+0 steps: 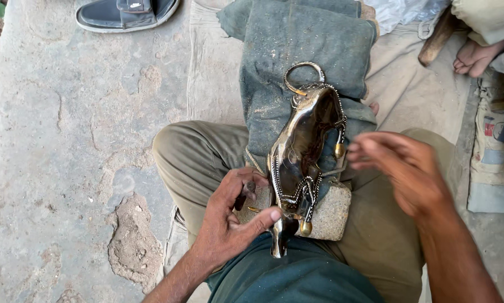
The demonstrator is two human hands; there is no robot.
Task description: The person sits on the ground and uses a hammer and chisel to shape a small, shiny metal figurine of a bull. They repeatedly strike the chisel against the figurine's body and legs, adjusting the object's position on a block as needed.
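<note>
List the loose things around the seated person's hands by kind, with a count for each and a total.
Brass animal figure, steadied by the left hand: 1
Stone block under the figure: 1
Grey-green cloth over the legs: 1
Sandal on the ground: 1
Wooden handle at top right: 1
Total: 5
The right hand holds nothing.

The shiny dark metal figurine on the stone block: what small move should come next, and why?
Probably bring the right hand down onto the shiny dark metal figurine. Only the left hand steadies it, thumb at its lower end, on the speckled stone block, while the blurred right hand hovers beside it, touching nothing.
</note>
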